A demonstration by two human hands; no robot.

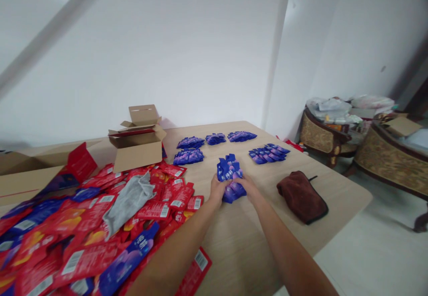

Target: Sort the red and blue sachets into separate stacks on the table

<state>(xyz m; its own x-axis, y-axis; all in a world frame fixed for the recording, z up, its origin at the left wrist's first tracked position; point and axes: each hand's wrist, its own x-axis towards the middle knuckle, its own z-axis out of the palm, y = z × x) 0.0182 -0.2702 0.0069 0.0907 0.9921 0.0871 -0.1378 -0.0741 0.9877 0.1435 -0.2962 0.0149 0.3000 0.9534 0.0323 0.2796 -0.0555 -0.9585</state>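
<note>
A small bunch of blue-purple pouches [230, 169] is between my two hands over the middle of the table [234, 242]. My left hand [219, 188] grips its left side, and my right hand [246, 185] closes on its right side. Whether the bunch rests on the tabletop I cannot tell. Beyond it lie more groups of the same pouches: a fanned row [268, 153] to the right, a stack [188, 156] to the left, and several along the back, one of them a pile [216, 138] in the middle.
Red pouches [90, 256] with some blue ones heap over the table's left side, a grey cloth [132, 200] on top. Open cardboard boxes [138, 153] stand behind them. A brown cloth [302, 196] lies at right. Patterned chairs [317, 133], one loaded with bags, stand beyond the table.
</note>
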